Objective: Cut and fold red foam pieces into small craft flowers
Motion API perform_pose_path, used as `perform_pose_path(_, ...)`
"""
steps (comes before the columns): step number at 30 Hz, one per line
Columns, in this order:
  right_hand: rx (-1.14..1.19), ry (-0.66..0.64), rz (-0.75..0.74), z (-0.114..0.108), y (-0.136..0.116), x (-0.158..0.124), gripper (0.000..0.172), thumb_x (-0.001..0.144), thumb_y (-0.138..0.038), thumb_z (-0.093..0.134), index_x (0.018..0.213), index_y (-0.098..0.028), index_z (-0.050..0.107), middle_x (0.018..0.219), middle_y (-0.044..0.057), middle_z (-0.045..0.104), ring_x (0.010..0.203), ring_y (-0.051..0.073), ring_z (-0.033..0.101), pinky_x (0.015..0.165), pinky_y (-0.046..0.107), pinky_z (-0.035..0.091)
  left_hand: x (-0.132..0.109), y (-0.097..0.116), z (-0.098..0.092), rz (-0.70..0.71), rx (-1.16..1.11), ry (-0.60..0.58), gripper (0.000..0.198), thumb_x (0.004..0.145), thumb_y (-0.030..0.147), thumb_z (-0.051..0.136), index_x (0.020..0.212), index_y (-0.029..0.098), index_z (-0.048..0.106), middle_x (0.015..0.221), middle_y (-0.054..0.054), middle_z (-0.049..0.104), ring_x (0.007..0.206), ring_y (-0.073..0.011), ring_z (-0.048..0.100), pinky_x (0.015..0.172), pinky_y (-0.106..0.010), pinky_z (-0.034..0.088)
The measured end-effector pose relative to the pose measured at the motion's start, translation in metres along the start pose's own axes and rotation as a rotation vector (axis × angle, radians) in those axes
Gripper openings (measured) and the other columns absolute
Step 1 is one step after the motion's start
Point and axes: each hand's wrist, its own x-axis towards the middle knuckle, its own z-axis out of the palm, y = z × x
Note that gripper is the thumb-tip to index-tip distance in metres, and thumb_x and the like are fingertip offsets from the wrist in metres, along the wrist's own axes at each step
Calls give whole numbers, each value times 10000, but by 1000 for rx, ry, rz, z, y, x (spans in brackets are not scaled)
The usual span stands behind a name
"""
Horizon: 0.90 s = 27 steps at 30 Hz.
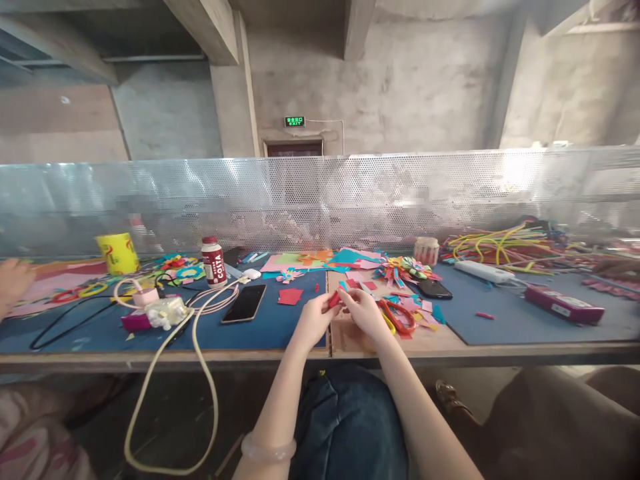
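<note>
My left hand (315,319) and my right hand (364,312) meet over the near edge of the table, fingers pinched together on a small red piece of paper (335,299). Both hands are closed on it. Red-handled scissors (395,316) lie just right of my right hand among coloured paper scraps. A red paper square (290,296) lies on the blue mat (270,327) to the left of my hands.
A black phone (245,303), a COSTA bottle (213,261), a yellow cup (117,253) and a power strip (165,312) with cables lie to the left. Another phone (433,288), pipe cleaners (505,245) and a purple box (563,305) lie to the right. Another person's hand (11,279) is at far left. A perforated metal screen (320,197) backs the table.
</note>
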Motion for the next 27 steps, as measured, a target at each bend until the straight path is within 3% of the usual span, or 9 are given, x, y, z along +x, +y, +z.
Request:
perform_pose_path(5,56,11,22,-2,2,-5,376,725,-504,535,706,-135,602,621,43,622,566,156,582,519,239,430,-4,8,2,4,67,-13,384,753,239,593,1130,170,591,1060,-90,656,980,-255,604,842,-342,473)
perform_pose_path(8,93,-8,20,-1,1,-8,343,729,-474,530,742,-142,612,617,29,618,540,150,567,481,232,414,-5,13,3,-21,-7,-52,397,736,293,622,1113,172,599,1037,-75,666,957,-250,611,830,-339,480)
perform_pose_path(13,96,-20,-14,-3,1,-11,259,739,-354,493,779,-138,629,632,27,621,586,156,571,497,228,409,-5,13,2,-81,-111,-49,380,800,410,515,1059,154,622,1003,-69,669,941,-240,609,796,-343,500)
perform_pose_path(19,48,16,-77,-4,3,-11,227,723,-277,479,803,-132,634,668,30,628,589,147,551,543,241,421,-4,6,0,-107,-115,0,308,801,332,514,1041,166,615,1028,-72,659,917,-229,617,774,-334,506)
perform_pose_path(27,79,-57,-162,-2,13,-10,195,721,-283,538,840,-154,623,786,51,662,701,174,593,652,283,465,-6,8,0,-115,-265,78,200,784,286,540,909,151,620,965,-77,667,818,-204,643,785,-351,509)
